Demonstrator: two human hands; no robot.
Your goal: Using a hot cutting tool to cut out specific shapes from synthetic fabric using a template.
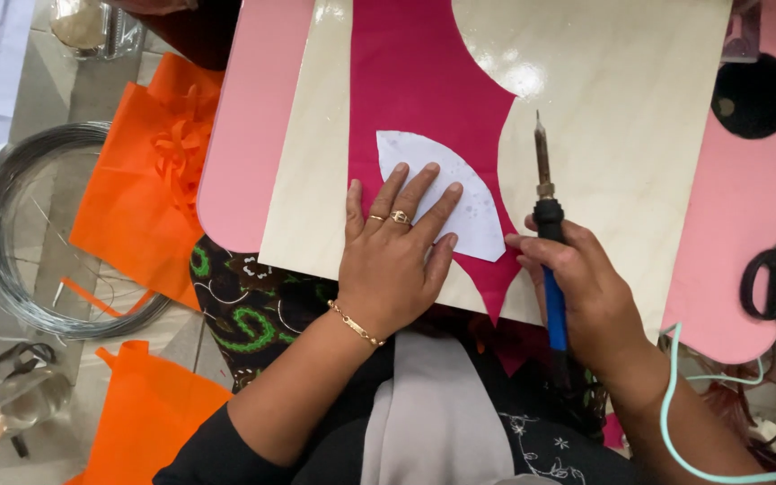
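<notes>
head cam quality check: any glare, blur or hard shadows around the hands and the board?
Head view: glare patch on the glossy wooden board near the top; left hand on the white paper template and right hand gripping the soldering-iron tool are sharp; lighting even, shadows soft; the wire coil at the left edge looks slightly softer.

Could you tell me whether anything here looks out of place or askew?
Mostly orderly. The left hand presses the white paper template flat on magenta fabric; the right hand holds the soldering iron. Only the shredded orange fabric lies crumpled beside the board.
</notes>
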